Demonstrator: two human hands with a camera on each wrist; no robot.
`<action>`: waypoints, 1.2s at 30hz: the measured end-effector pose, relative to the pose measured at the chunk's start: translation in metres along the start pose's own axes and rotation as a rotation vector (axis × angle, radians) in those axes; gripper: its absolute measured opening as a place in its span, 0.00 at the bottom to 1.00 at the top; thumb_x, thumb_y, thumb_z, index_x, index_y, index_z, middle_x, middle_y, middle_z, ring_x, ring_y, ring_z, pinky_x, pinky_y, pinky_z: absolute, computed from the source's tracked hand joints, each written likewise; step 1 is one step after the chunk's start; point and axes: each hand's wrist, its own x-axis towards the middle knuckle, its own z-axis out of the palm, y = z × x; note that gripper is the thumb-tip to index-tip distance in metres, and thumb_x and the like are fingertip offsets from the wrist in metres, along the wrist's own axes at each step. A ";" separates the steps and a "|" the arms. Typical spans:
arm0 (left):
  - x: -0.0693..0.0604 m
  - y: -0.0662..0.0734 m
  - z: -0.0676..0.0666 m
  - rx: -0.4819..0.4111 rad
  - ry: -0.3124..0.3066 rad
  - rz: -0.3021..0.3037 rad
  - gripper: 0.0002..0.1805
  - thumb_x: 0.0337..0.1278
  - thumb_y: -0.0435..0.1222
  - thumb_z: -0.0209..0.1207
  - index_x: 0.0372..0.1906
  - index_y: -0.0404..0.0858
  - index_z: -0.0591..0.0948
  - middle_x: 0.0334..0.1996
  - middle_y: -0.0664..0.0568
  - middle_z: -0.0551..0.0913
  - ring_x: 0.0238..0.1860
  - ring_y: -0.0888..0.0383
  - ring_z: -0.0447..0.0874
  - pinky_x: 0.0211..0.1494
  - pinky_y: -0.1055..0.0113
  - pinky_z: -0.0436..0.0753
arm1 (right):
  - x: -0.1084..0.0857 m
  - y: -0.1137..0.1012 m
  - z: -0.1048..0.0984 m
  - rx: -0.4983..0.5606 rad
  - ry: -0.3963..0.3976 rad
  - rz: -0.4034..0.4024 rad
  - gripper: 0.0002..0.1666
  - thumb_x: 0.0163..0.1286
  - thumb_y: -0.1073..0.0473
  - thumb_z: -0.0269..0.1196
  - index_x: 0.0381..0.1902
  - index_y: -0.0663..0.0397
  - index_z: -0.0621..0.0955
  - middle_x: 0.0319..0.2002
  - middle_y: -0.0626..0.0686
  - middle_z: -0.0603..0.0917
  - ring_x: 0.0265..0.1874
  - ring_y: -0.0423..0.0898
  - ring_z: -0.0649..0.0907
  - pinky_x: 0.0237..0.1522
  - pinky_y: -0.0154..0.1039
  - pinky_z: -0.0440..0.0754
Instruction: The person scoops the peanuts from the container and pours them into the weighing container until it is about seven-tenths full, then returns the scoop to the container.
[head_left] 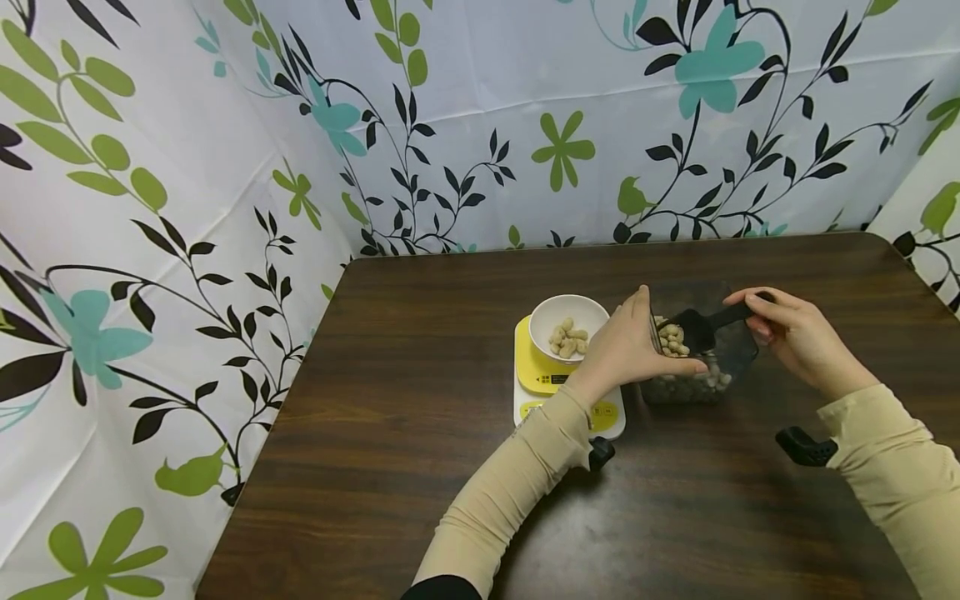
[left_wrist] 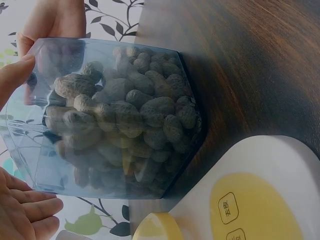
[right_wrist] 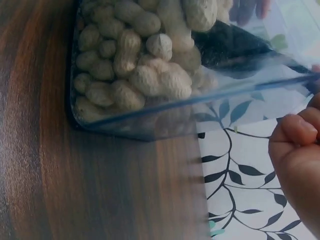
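A clear plastic container (head_left: 742, 354) with peanuts in their shells (head_left: 672, 340) stands on the table. My left hand (head_left: 618, 346) spans its left side and holds it between the thumb and fingers near the rim. In my right hand (head_left: 798, 342) is the handle of a black scoop (head_left: 697, 330), whose head is inside the container by the peanuts. Left of the container, a white bowl (head_left: 537, 327) holds several peanuts (head_left: 568, 340). Under the bowl is a yellow and white kitchen scale (head_left: 527, 385), partly hidden by my left hand and sleeve.
The dark wooden table (head_left: 420, 400) extends to the left and front of the scale. A white curtain (head_left: 480, 83) with leaf and flower prints hangs behind the table and along its left side. Black wrist devices (head_left: 806, 447) are worn at both sleeves.
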 end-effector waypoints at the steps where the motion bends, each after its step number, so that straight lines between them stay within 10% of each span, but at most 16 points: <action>1: 0.000 0.000 0.000 -0.001 0.000 0.000 0.66 0.34 0.71 0.59 0.74 0.46 0.40 0.74 0.54 0.50 0.72 0.60 0.55 0.69 0.66 0.66 | 0.000 0.000 -0.001 0.018 -0.020 -0.010 0.16 0.75 0.56 0.46 0.47 0.52 0.79 0.21 0.46 0.63 0.20 0.47 0.57 0.29 0.42 0.51; 36: -0.001 -0.003 0.002 -0.013 0.012 0.016 0.66 0.35 0.71 0.59 0.74 0.47 0.38 0.74 0.54 0.49 0.73 0.61 0.52 0.71 0.66 0.64 | 0.000 0.005 0.007 0.440 0.051 0.001 0.19 0.75 0.60 0.44 0.38 0.60 0.82 0.18 0.47 0.72 0.16 0.41 0.66 0.24 0.36 0.50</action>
